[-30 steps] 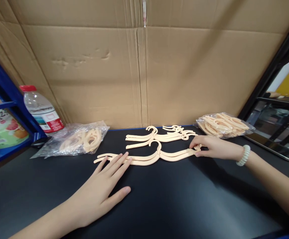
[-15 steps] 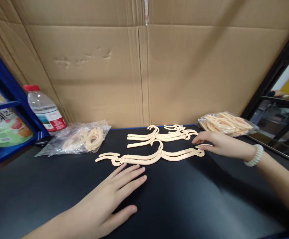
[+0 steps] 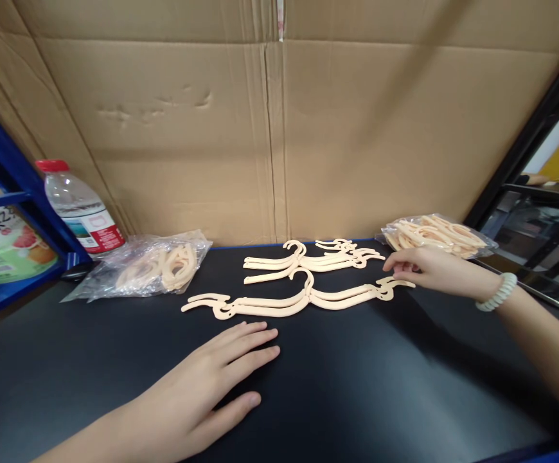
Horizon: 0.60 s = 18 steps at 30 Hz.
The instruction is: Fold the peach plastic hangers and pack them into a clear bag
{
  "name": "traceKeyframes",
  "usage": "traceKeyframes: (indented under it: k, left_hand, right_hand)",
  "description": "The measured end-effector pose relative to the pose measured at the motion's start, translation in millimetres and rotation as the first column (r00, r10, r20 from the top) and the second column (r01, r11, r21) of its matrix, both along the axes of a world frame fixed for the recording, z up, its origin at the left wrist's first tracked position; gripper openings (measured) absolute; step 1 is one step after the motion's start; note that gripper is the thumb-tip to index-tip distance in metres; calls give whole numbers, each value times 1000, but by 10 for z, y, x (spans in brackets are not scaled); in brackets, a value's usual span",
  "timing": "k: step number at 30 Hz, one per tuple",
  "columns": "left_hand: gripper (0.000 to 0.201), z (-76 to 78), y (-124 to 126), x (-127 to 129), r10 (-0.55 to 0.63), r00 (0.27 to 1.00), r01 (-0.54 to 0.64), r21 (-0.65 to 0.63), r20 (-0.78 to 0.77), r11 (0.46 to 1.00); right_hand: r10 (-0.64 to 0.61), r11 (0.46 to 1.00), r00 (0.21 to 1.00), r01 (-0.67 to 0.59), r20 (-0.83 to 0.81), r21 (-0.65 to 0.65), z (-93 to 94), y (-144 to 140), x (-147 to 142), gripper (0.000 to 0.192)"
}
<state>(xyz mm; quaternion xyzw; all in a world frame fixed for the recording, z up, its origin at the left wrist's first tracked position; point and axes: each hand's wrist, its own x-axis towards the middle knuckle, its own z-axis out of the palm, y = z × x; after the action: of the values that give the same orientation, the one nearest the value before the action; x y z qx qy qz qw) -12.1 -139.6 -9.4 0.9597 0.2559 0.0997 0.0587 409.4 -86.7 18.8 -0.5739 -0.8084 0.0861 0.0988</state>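
Observation:
A cream-coloured plastic folding hanger (image 3: 265,307) lies unfolded on the black table, its hook pointing away from me. Curved loose-looking end pieces (image 3: 395,283) sit at its right tip and similar ones (image 3: 207,300) at its left. My left hand (image 3: 216,373) rests just in front of the hanger's left arm, fingers spread and holding nothing. Above the right end pieces hovers my right hand (image 3: 424,269), its fingers loosely bent, with thumb and fingertips apart and nothing visible between them. Behind lies a second cream hanger (image 3: 270,263), with more small curved pieces (image 3: 340,245) at its right.
Clear plastic bags of cream hanger parts lie at the left (image 3: 154,267) and right (image 3: 436,235). A red-capped bottle (image 3: 84,209) stands by a blue frame (image 3: 24,202). Cardboard (image 3: 187,128) walls off the back. A flat, dark-screened device (image 3: 534,283) lies at the right edge.
My right hand has let go of the right end piece and moved slightly up and right. My left hand has drawn back a little from the hanger.

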Motion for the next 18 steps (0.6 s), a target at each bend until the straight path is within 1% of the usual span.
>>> traceKeyframes:
  k: [5, 12, 18]
  left_hand:
    - [51, -8, 13, -1, 0, 1000, 1, 12, -18, 1000]
    - [49, 3, 4, -1, -2, 998, 3, 24, -70, 1000]
    - [52, -43, 31, -11, -12, 1000, 12, -15, 14, 1000]
  right_hand:
    - [-9, 1000, 1000, 9, 14, -29, -9, -2, -24, 29]
    - [-20, 999, 1000, 20, -2, -34, -29, 10, -22, 32]
    - [-13, 999, 1000, 13, -4, -31, -29, -7, -58, 33]
